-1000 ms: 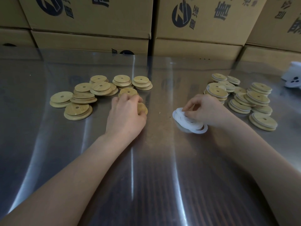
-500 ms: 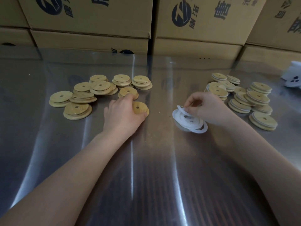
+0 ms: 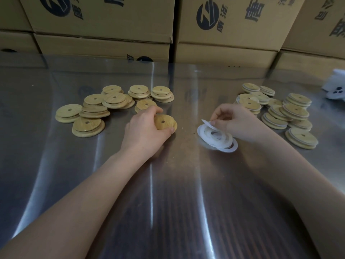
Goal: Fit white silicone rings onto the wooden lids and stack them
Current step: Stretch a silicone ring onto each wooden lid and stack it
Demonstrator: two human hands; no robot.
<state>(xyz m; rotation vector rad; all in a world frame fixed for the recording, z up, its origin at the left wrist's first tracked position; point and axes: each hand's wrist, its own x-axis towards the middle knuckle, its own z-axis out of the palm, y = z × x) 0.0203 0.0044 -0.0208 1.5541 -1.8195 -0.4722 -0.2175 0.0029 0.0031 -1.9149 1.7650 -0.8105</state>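
Note:
My left hand [image 3: 145, 131] grips one round wooden lid [image 3: 165, 122] with a centre hole, tilted up off the metal table. Behind and to its left lie several bare wooden lids [image 3: 112, 99], some stacked. My right hand [image 3: 237, 122] pinches the edge of a white silicone ring [image 3: 207, 123] and lifts it off a small pile of white rings [image 3: 217, 138]. Further right, several lids fitted with white rings [image 3: 291, 113] stand in low stacks.
Cardboard boxes [image 3: 104, 25] line the back edge of the shiny metal table [image 3: 168, 193]. A white object [image 3: 336, 88] sits at the far right. Small crumbs lie between my hands.
My left hand has drawn a lid out of the pile and tilted it up. My right hand has peeled one ring's edge up from the ring pile.

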